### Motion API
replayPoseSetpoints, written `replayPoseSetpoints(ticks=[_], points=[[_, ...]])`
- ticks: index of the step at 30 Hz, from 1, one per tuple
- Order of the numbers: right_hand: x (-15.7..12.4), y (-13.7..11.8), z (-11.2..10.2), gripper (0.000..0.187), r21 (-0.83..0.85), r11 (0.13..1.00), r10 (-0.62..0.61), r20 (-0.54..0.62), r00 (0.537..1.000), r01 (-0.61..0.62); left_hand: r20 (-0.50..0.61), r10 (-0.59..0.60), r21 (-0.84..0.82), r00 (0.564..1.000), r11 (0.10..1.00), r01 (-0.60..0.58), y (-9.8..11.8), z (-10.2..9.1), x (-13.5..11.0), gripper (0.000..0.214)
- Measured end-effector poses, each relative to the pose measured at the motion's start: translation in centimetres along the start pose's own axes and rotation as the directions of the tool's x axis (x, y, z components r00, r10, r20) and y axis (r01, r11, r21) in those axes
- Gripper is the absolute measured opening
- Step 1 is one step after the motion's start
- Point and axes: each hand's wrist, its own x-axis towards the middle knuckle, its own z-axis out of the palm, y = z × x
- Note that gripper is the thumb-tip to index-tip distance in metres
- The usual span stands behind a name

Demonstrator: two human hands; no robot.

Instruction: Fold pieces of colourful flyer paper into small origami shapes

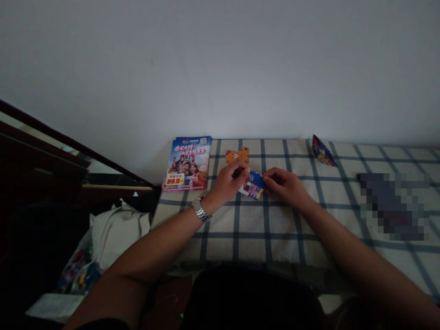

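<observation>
A small piece of printed paper [254,184], blue, purple and yellow with a white edge, is held above the checked cloth between my two hands. My left hand [231,179], with a metal watch [200,209] on its wrist, pinches the paper's upper left side. At the right corner, the thumb and fingers of my right hand [286,185] are closed on the same paper. Just beyond my left hand lies an orange bear-shaped piece [237,156], partly hidden by that hand. To the left is a stack of printed flyers [189,162] marked 89.9.
A folded printed paper [323,151] stands near the wall at the back right. A dark, blurred object [392,206] lies on the right of the checked cloth [220,245]. White bags [117,229] sit low at the left, beside a dark wooden frame [68,146].
</observation>
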Motion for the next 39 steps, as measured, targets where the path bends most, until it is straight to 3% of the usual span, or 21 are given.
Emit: replayPoseSetpoints(ticks=[8, 17, 23, 28, 34, 39], points=[[0.1, 0.6, -0.4, 0.039, -0.041, 0.999, 0.017, 0.054, 0.998, -0.015, 0.041, -0.054, -0.041, 0.998, 0.998, 0.056, -0.5, -0.1, 0.2, 0.028], [0.2, 0.8, -0.7, 0.038, -0.005, 1.000, -0.023, -0.043, 0.999, 0.023, 0.015, -0.053, -0.020, 0.999, 0.998, 0.053, -0.9, -0.1, 0.3, 0.036], [0.2, 0.8, -0.6, 0.037, 0.038, 0.999, -0.025, 0.012, 1.000, 0.025, 0.008, -0.026, 0.026, 1.000, 0.999, 0.025, -0.8, -0.3, 0.2, 0.026], [0.1, 0.7, -0.5, 0.039, 0.054, 0.999, -0.006, 0.048, 0.999, 0.003, 0.070, -0.014, 0.011, 0.997, 1.000, 0.013, -0.6, -0.3, 0.1, 0.024], [0.0, 0.8, -0.6, 0.036, -0.016, 1.000, -0.004, 0.079, 0.997, 0.005, 0.082, 0.009, 0.042, 0.997, 0.999, -0.013, -0.5, -0.4, 0.2, 0.023], [0.1, 1.1, -0.8, 0.034, -0.074, 0.997, -0.029, 0.010, 1.000, 0.029, 0.068, -0.047, -0.001, 0.997, 0.999, 0.047, -0.7, -0.2, 0.2, 0.030]])
